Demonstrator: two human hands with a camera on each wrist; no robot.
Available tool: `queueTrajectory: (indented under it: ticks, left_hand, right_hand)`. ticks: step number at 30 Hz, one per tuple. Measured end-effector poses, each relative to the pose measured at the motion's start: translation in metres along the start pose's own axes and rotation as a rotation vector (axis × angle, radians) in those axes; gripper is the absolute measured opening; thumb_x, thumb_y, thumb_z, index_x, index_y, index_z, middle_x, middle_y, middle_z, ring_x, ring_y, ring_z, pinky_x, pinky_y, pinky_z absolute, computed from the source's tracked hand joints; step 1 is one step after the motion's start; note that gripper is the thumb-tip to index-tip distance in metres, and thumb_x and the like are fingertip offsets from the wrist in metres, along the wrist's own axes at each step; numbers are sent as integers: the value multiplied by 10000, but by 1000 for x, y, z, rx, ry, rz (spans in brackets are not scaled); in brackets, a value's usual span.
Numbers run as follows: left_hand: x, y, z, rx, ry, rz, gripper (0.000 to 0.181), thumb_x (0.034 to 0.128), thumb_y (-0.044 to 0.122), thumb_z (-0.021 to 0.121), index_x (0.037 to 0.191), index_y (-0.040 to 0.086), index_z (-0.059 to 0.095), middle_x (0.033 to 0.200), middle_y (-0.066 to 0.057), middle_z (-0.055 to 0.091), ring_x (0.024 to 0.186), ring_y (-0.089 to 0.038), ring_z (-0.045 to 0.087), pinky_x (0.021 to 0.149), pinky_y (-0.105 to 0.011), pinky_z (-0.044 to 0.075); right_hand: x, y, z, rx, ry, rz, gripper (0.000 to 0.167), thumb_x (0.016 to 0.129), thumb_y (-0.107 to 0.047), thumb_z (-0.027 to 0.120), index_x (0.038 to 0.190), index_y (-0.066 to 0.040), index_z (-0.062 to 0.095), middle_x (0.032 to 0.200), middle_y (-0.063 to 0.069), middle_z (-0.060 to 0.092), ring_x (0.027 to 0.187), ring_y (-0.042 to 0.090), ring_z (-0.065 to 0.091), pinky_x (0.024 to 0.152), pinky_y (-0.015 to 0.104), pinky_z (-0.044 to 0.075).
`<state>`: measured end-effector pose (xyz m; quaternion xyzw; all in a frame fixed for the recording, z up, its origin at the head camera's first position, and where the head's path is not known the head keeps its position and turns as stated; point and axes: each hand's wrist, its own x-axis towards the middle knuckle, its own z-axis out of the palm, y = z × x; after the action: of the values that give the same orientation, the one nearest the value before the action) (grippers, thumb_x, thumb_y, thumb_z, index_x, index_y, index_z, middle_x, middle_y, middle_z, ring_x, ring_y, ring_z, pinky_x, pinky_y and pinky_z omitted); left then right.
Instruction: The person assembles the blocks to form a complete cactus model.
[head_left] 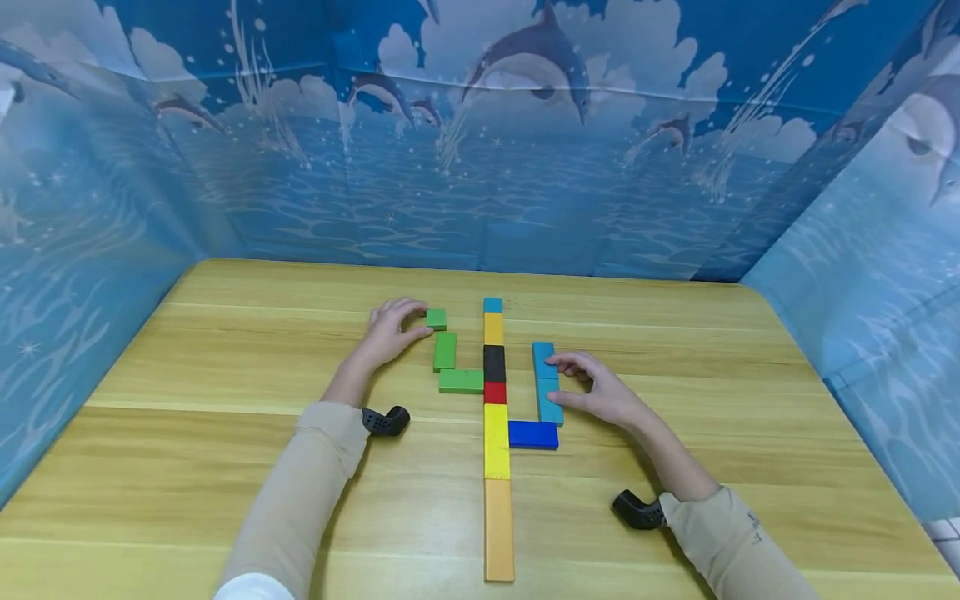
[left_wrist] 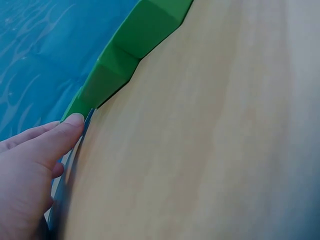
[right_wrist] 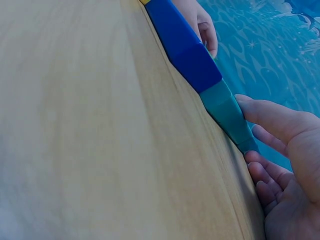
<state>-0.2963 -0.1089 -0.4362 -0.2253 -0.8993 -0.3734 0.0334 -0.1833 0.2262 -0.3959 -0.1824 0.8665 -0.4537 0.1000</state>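
Observation:
My left hand (head_left: 392,332) is at a small green block (head_left: 437,319), thumb at its near edge and index finger at its far left corner, pinching it. In the left wrist view the thumb touches the green end piece. Below it lie an upright green block (head_left: 445,352) and a sideways green block (head_left: 461,382). My right hand (head_left: 600,392) touches two light-blue blocks set end to end: index finger on the upper block (head_left: 543,354), thumb on the lower block (head_left: 548,407). A dark blue block (head_left: 533,435) lies across below them.
A straight column runs up the wooden table (head_left: 187,467): orange block (head_left: 498,533), yellow block (head_left: 497,442), red block (head_left: 495,393), black block (head_left: 494,363), amber block (head_left: 493,328), light-blue tip (head_left: 492,305). A dolphin-print curtain (head_left: 420,200) stands behind the table. Each wrist wears a black camera.

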Motion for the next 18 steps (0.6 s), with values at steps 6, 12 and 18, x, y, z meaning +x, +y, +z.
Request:
queueTrajectory:
  ticks: [6, 12, 18]
  left_hand:
    - [5, 3, 4, -1, -27, 8, 381, 865, 256, 630, 1201, 85, 573, 1208, -86, 550, 1200, -289, 389, 1018, -503, 148]
    - [6, 5, 6, 14, -32, 21, 366, 873, 241, 622, 1200, 84, 576, 1206, -81, 544, 1188, -294, 387, 1002, -501, 159]
    - [5, 6, 4, -6, -58, 15, 371, 893, 220, 592, 1231, 73, 550, 1221, -94, 526, 1209, -307, 362, 1011, -502, 136]
  right_hand:
    - [0, 0, 0, 10, -3, 3, 477, 832, -81, 658, 1260, 31, 477, 1146, 190, 484, 1013, 321, 408, 846, 424, 350]
    - [0, 1, -1, 18, -4, -2, 478, 832, -86, 658, 1261, 25, 478, 1153, 188, 480, 1011, 313, 408, 841, 414, 351]
    - [0, 1, -1, 14, -3, -2, 477, 832, -88, 659, 1260, 23, 480, 1158, 188, 481, 1012, 313, 411, 843, 419, 352]
